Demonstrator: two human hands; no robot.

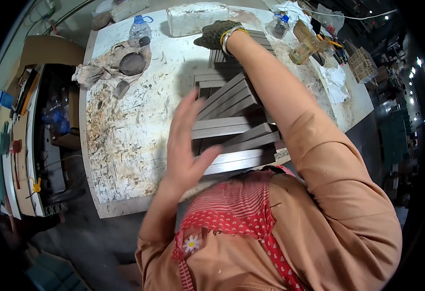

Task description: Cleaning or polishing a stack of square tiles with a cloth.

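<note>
My left hand (185, 143) is raised open, fingers spread, just left of a loose stack of grey wooden slats (232, 114) lying on the stained white worktable (125, 140); its thumb rests against one slat's edge. My right arm reaches far across the table. My right hand (217, 34) wears a dark green work glove and lies at the far end of the slats, next to a white plastic-wrapped block (195, 17). I cannot see whether the gloved fingers grip anything.
A clear plastic bottle (139, 30) and a crumpled rag with a round dark dish (132, 63) sit at the far left of the table. A second bottle (278, 26), an amber jar (304, 48) and white cloths lie far right. Shelves stand left.
</note>
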